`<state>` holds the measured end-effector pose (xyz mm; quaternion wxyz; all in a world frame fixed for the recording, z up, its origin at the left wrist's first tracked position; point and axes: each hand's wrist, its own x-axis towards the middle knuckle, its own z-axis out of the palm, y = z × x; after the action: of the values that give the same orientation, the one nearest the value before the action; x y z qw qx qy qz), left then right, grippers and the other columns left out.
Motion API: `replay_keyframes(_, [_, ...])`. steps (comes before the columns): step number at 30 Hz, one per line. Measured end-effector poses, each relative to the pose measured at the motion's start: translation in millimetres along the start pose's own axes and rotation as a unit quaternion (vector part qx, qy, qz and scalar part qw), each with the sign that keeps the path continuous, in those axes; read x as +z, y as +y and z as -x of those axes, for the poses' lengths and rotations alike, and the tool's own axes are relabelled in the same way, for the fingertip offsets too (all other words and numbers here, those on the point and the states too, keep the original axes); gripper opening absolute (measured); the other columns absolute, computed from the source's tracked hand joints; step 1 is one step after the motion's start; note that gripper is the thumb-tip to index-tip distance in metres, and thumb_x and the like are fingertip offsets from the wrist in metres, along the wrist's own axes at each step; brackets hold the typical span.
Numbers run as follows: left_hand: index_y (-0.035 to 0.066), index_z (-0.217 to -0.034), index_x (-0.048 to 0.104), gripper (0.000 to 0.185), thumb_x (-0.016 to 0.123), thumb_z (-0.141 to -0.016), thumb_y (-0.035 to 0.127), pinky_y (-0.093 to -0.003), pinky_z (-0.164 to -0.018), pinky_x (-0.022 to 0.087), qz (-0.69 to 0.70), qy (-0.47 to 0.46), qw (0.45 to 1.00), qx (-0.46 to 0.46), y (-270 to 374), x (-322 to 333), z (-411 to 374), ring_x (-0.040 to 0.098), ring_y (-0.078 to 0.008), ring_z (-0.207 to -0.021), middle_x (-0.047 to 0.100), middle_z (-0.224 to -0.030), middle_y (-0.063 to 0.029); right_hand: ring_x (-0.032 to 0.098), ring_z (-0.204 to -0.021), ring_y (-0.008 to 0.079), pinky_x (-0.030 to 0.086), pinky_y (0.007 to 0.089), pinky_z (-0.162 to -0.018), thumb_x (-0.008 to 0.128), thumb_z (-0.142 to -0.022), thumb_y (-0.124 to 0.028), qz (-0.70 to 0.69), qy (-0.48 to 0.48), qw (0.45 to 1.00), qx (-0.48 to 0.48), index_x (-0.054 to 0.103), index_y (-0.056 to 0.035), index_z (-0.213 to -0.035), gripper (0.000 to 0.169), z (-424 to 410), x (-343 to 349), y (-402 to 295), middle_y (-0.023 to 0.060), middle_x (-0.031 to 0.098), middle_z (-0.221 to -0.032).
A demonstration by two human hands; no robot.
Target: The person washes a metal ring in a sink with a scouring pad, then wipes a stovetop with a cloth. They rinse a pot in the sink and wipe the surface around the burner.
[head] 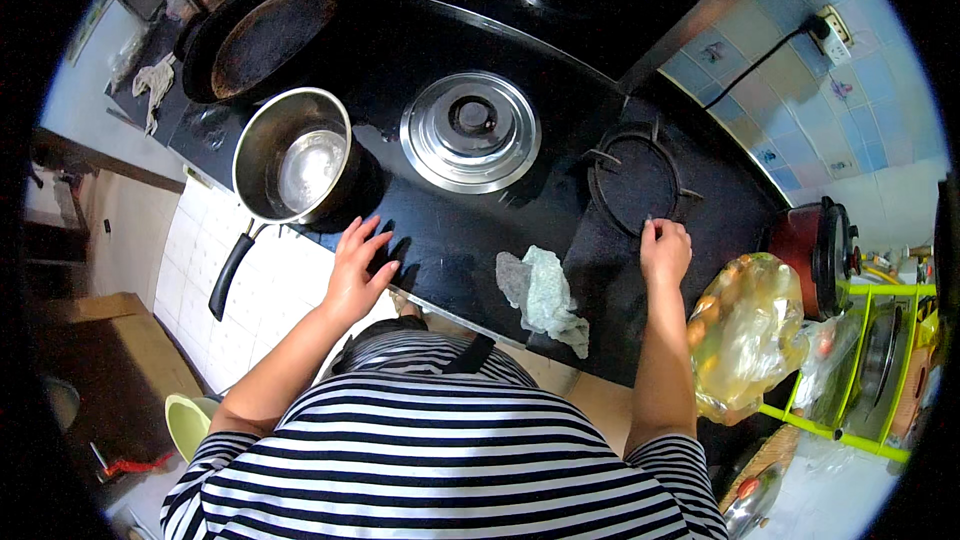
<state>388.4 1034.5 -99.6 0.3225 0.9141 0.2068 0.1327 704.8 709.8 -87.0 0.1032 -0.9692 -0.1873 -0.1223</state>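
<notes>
My right hand pinches the near edge of a dark metal pot-support ring, which lies on the black surface right of the gas burner. My left hand is held with fingers spread over the counter's front edge and holds nothing. Just beyond and left of it stands a steel saucepan with a black handle, its inside shiny. The burner, with its round steel drip plate, is bare of its ring. A crumpled pale green and grey cloth lies between my hands, near the front edge.
A large dark frying pan sits at the back left, beside a whitish rag. On the right are a plastic bag of round brownish things, a red cooker and a green rack. A black plug is in the wall socket.
</notes>
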Motion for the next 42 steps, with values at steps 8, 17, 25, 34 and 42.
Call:
replay_keyframes(8, [0.006, -0.112, 0.058, 0.039, 0.068, -0.075, 0.013, -0.0433, -0.103, 0.031, 0.014, -0.022, 0.999, -0.042, -23, -2, 34, 0.037, -0.0365, -0.124, 0.048, -0.128, -0.015, 0.055, -0.09, 0.0341, 0.042, 0.045, -0.083, 0.064, -0.072, -0.023, -0.152, 0.066, 0.962, -0.216, 0.059, -0.0053, -0.1, 0.034, 34, -26, -57, 0.0146, 0.06, -0.095])
replay_keyframes(17, [0.004, -0.101, 0.062, 0.027, 0.066, -0.075, 0.009, -0.0412, -0.094, 0.039, 0.012, 0.028, 0.998, 0.059, -24, -8, 13, 0.048, -0.0333, -0.115, 0.057, -0.115, -0.0123, 0.051, -0.105, 0.0329, 0.039, 0.0425, -0.092, 0.061, -0.071, -0.004, -0.314, -0.09, 0.917, -0.228, 0.054, -0.0016, -0.107, 0.036, 64, 39, -127, 0.0172, 0.055, -0.109])
replay_keyframes(25, [0.009, -0.101, 0.062, 0.031, 0.067, -0.071, 0.017, -0.0451, -0.095, 0.036, -0.104, 0.068, 0.984, 0.128, -47, 12, -20, 0.044, -0.0362, -0.116, 0.05, -0.123, -0.0122, 0.027, -0.131, 0.0394, 0.024, 0.0459, -0.107, 0.049, -0.083, -0.022, -0.112, -0.172, 0.946, -0.251, 0.037, 0.0039, -0.131, 0.056, 8, 83, -198, 0.0232, 0.032, -0.14])
replay_keyframes(34, [0.009, -0.107, 0.06, 0.039, 0.064, -0.072, 0.026, -0.0476, -0.098, 0.031, -0.125, 0.037, 0.987, 0.093, -49, 14, -19, 0.038, -0.0356, -0.119, 0.043, -0.13, -0.0144, 0.051, -0.106, 0.0336, 0.042, 0.0394, -0.092, 0.069, -0.071, -0.014, -0.125, -0.177, 0.95, -0.222, 0.068, -0.0173, -0.1, 0.029, -158, 135, -189, 0.0159, 0.053, -0.109])
replay_keyframes(42, [0.009, -0.108, 0.059, 0.04, 0.061, -0.073, 0.027, -0.0464, -0.101, 0.028, -0.124, 0.018, 0.988, 0.084, -49, 13, -20, 0.037, -0.0334, -0.121, 0.043, -0.13, -0.0145, 0.048, -0.112, 0.0327, 0.038, 0.0397, -0.097, 0.067, -0.071, -0.03, 0.024, -0.303, 0.918, -0.255, 0.059, -0.0214, -0.109, 0.04, -169, 157, -372, 0.0149, 0.052, -0.117])
